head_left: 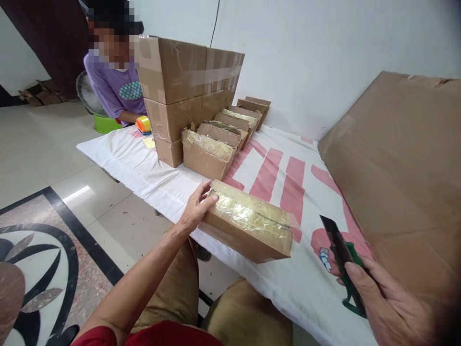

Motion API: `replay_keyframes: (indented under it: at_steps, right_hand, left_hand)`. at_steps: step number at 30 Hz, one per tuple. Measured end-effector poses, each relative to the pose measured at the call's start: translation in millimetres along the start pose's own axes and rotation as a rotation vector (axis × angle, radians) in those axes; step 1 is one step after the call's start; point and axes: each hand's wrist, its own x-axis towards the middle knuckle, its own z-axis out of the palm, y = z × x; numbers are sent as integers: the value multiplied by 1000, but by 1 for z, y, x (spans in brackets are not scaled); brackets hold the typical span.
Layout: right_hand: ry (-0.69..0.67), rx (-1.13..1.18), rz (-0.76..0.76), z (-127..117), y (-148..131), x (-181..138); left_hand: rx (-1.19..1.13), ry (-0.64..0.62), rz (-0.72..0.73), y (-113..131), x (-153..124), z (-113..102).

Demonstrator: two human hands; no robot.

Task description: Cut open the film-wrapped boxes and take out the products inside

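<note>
A small cardboard box [248,230] lies at the table's near edge, its top covered with shiny, wrinkled clear tape. A dark slit runs along the right part of that tape. My left hand [198,206] grips the box's left end, thumb on the top edge and fingers around the far side. Off to the right of the box, my right hand [382,293] is closed around a box cutter [344,264] with a green handle and a dark blade. The blade points up and left, apart from the box.
Behind the box stands a row of opened cardboard boxes [209,154], beside a tall stack of taped cartons [183,72]. A large cardboard sheet [399,168] leans at the right. Across the table sits a person in a purple shirt [108,89], near orange and yellow tape rolls [143,124].
</note>
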Motion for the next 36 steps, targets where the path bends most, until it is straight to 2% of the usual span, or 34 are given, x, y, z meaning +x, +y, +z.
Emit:
replay_keyframes:
  at_steps: [3,6,9,12,18,25,30,36]
  right_hand:
    - [-105,-68,-272,13,-51,4]
    - [-258,-148,-544,37,-96,11]
    - [-360,-273,-718,63,-124,22]
    - [-366,-397,-822,82,-137,33]
    - [-396,-605,-859,97,-151,41]
    - [-535,-855,-754,105,-174,40]
    - [-649,-1034,-734,100,-195,38]
    - [-761,-1111,-724,85,-200,44]
  left_hand:
    - [-63,-67,-26,2,4,7]
    - [-92,-47,-58,-2,2,11]
    - [-89,-2,-64,-7,-1,11]
    - [-91,5,-47,-11,-2,12]
    - [-83,3,2,-12,0,12]
    - [-43,20,17,-9,-3,12]
    - [-52,55,-8,-5,-3,14]
    - [-24,87,-10,-4,-1,15]
